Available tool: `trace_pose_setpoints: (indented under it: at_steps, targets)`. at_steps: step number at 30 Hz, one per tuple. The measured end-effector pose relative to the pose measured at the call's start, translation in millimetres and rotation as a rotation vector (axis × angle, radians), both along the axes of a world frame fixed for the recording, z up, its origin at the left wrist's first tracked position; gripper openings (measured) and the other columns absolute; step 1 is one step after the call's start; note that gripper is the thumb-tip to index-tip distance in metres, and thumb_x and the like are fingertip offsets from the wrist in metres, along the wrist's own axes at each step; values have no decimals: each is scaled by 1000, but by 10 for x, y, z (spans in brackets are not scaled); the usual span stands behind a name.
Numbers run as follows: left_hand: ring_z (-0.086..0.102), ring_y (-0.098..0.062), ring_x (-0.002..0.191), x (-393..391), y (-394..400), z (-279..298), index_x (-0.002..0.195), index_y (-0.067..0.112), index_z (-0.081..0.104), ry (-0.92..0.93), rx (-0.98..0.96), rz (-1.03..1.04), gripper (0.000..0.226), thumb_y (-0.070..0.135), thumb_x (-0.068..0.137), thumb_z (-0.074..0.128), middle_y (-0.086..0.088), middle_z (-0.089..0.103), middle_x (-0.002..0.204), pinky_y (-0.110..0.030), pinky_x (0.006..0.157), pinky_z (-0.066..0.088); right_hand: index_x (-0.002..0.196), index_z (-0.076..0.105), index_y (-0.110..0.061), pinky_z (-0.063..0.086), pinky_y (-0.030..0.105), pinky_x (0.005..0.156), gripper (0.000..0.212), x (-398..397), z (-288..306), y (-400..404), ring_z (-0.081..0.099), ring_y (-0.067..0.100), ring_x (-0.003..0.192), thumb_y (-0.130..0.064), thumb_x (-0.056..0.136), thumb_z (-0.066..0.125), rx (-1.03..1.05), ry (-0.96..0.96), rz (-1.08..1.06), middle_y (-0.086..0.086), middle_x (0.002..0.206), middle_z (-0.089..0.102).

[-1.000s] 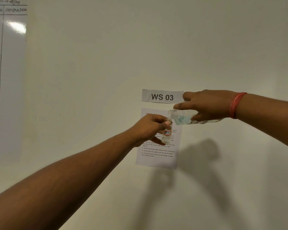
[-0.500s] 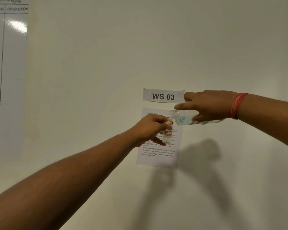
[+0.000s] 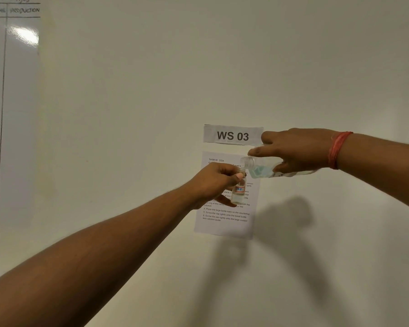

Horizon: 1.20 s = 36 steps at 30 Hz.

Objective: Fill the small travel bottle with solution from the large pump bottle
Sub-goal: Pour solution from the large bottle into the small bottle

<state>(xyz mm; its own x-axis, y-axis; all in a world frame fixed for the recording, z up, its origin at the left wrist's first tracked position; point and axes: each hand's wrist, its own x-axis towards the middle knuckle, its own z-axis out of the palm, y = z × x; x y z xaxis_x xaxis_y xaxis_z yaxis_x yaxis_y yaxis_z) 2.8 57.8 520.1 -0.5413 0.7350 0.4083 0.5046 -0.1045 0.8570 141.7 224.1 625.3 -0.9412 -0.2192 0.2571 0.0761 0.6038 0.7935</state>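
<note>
Pale wall [image 3: 128, 114], left hand [image 3: 213, 182] gripping small travel bottle [image 3: 238, 192], right hand [image 3: 298, 149] gripping tipped large bottle [image 3: 260, 169]

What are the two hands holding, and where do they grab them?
The left hand pinches the small travel bottle near its neck. The right hand grips the tipped large bottle around its body, behind the open neck.
</note>
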Motion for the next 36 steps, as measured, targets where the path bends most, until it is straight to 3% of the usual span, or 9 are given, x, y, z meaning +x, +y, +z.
trace_pose_setpoints:
  at_steps: [19, 36]
  targets:
    - [71, -27, 105, 11, -1, -24, 125, 4, 66, 0, 8, -1, 28, 18, 102, 59, -13, 71, 118, -49, 75, 64, 150, 21, -41, 38, 22, 67, 68, 0, 1, -32, 47, 15, 81, -41, 93, 58, -11, -18, -25, -1, 133, 40]
    - [69, -29, 111, 17, -37, -15, 125, 5, 66, 25, -4, 5, 28, 19, 103, 57, -13, 71, 121, -56, 79, 63, 150, 21, -40, 38, 21, 66, 69, 39, 6, -82, 43, 13, 79, -42, 93, 58, 13, -3, -18, 0, 134, 40]
